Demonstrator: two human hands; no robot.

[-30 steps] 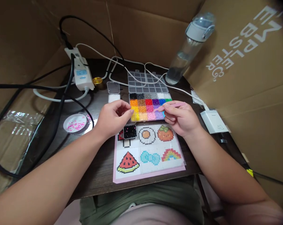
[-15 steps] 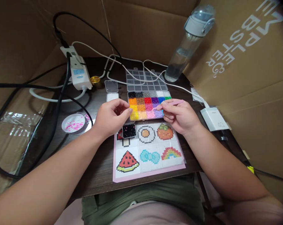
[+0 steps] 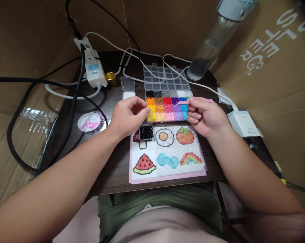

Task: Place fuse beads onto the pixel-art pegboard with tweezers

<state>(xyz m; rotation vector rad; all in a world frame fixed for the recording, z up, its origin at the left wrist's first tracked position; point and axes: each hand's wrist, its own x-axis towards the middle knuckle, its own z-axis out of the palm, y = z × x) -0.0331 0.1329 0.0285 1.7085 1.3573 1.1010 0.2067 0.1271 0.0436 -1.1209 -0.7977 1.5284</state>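
cardboard walls (image 3: 162, 27) surround a dark tabletop (image 3: 112, 168). the right hand (image 3: 204, 113) pinches pink tweezers (image 3: 184, 102), tips at the open bead case (image 3: 165, 121) just left of it. the left hand (image 3: 129, 113) curls loosely; whether it holds anything is unclear. left of that hand, pink beads (image 3: 88, 126) already lie in the dish (image 3: 88, 116); nearside of its fingertips, black beads (image 3: 145, 132) are flecked with pink. any set on the pegboard (image 3: 177, 171) can't be made out.

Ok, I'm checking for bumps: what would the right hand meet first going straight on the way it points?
Led by the pink tweezers, the right hand would probably meet the open bead box first, though height above it is unclear.
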